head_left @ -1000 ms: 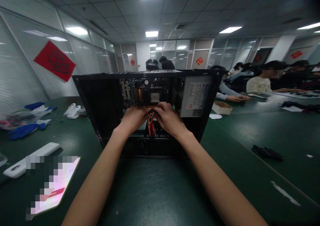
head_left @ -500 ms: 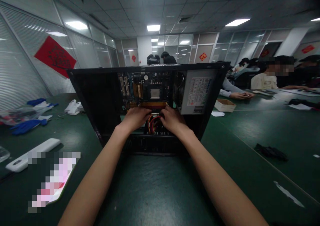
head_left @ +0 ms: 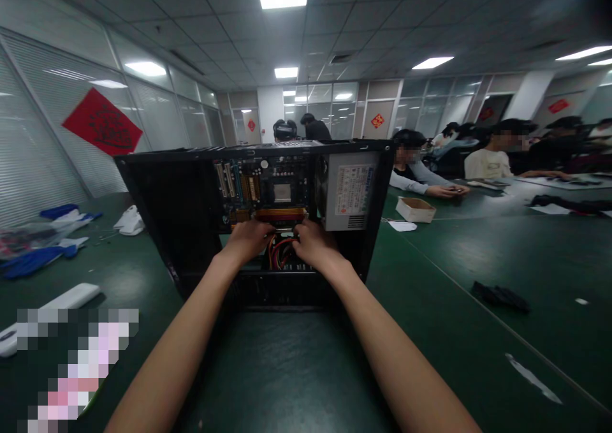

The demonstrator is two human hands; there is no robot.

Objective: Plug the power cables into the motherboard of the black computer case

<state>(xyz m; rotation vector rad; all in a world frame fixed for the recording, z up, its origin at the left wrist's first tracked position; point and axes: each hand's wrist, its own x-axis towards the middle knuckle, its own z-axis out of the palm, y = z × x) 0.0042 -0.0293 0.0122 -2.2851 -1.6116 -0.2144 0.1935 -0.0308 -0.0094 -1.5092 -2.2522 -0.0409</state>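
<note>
Computer case (head_left: pixel 291 289) stood upright on the worktop (head_left: pixel 287 363), uncovered side toward the person. Left hand (head_left: pixel 249 236) and right hand (head_left: pixel 312 242) were inside it, at the lower edge of the motherboard (head_left: pixel 239 194), near either end of the orange memory slots (head_left: pixel 280 214). Fingers were curled, with the tips turned inward toward each other; whether they pinched anything could not be told.

Hazards were judged as follows. Uneven force from the two sides could skew or crack a part at the slots, or flex the motherboard. A hard push could slide or tip the case backward — neither hand was seen bracing the frame. The cable bundle (head_left: pixel 277 251) hung between and just below the hands; a snagged finger could strain a connector. Bare skin could also pass static to the circuitry. The power supply (head_left: pixel 348 194), just beside the right hand, left limited room, so knuckles could knock its housing.
</note>
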